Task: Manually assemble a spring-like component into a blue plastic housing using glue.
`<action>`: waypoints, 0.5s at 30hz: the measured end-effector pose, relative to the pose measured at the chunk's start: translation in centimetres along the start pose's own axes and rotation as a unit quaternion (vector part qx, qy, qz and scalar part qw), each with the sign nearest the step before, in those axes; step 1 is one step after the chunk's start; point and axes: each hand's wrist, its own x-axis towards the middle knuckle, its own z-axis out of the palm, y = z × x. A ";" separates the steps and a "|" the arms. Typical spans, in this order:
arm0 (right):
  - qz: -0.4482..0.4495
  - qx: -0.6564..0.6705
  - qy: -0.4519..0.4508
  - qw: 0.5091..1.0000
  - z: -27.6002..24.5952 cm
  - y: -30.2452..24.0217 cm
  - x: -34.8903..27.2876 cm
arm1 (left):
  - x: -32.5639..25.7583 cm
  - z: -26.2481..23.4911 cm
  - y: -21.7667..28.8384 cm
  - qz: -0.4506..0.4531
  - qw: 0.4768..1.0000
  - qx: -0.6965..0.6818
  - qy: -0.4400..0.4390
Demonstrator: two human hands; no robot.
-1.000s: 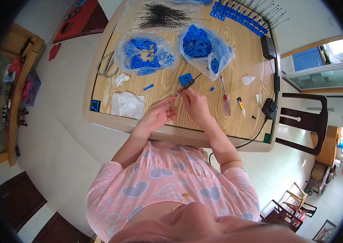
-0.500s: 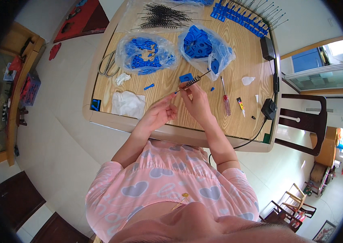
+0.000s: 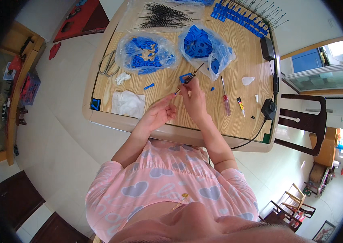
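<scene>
Between the fingers of my right hand (image 3: 194, 99) is a black coil spring (image 3: 190, 77) with straight wire ends. One end points up and right toward the bags. At its lower end a small blue tip (image 3: 176, 93) sits at the fingertips of my left hand (image 3: 160, 113), which seem pinched on it; the other left fingers curl loosely. Just behind the spring lies a blue block (image 3: 183, 77), partly covered by the coil and my right hand. A short blue rod (image 3: 149, 86) rests on the table to the left, and a little blue piece (image 3: 212, 88) to the right.
Beyond my hands are two plastic bags of blue parts (image 3: 143, 54) (image 3: 197, 42) and a heap of black springs (image 3: 163, 16). Assembled blue pieces with springs (image 3: 242, 20) line the far right. Scissors (image 3: 107, 65), white cloth (image 3: 128, 104), screwdriver (image 3: 226, 103) and glue tube (image 3: 240, 105) lie around.
The spring has tilted more steeply, its free end swinging up and left. My right hand has shifted slightly with it; my left hand stays nearly still.
</scene>
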 end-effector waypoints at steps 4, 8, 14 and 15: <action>0.016 -0.007 0.034 0.999 0.2 -0.2 0.2 | 0.0 -0.5 0.1 0.000 1.000 -0.024 -0.014; -0.017 -0.010 0.039 0.999 0.0 -1.0 0.4 | -0.1 0.4 0.1 0.005 1.000 -0.022 0.014; -0.003 0.047 0.034 0.998 -0.5 -1.5 0.4 | -0.1 -0.5 0.1 0.003 0.999 -0.045 -0.026; -0.022 0.022 0.028 0.999 -0.6 -1.3 0.5 | -0.1 -0.5 0.1 0.003 0.999 -0.045 -0.026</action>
